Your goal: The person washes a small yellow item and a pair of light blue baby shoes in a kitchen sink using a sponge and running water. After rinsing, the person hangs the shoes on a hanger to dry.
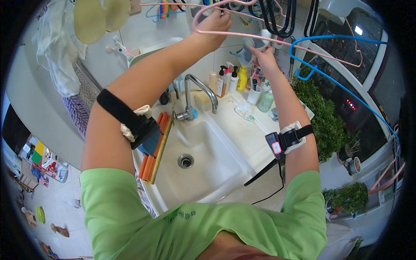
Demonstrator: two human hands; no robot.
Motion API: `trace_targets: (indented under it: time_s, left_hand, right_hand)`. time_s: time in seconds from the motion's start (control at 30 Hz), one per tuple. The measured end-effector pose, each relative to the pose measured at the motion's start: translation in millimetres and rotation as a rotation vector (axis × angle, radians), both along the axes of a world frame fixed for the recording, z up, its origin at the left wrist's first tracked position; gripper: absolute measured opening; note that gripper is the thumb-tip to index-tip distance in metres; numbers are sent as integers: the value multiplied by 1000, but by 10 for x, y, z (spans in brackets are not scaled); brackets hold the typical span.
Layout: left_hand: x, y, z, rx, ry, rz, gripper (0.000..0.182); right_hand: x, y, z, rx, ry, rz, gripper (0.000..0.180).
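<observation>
My left hand [216, 26] is raised above the far side of the sink, its fingers curled among hanging clothes hangers. Grey-and-white cloth [205, 12] shows beside those fingers; whether they hold it is unclear. Lower and to the right, my right hand [265, 58] pinches a grey piece of fabric with white parts [246, 54], possibly a sock. A pink hanger [240, 33] crosses in front of my left wrist and above my right hand. Black hangers [276, 19] dangle close to both hands.
Below is a white sink [208, 175] with a chrome faucet [195, 81] and ribbed washboard [242, 125]. Pump bottles [232, 79] and a white cup [254, 95] line the back ledge. A blue hanger [344, 81] extends at right, over green plants [320, 120]. Orange-edged mop heads [156, 149] rest on the left rim.
</observation>
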State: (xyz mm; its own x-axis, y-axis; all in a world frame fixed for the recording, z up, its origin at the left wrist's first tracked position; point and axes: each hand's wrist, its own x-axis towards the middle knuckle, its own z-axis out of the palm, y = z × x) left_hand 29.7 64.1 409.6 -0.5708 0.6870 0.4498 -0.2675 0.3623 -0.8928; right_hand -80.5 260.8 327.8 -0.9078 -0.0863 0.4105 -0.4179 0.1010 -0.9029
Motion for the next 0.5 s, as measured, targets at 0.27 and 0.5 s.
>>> trace_targets:
  time_s: [0.27,0.5]
  left_hand:
    - [-33,-375,43,-17,49,-204,28]
    - [18,-427,66,24,41,-117,23]
  right_hand:
    - [-136,-154,376,-315,617,-129,44]
    - [-324,127,747,-229,606,-182,41]
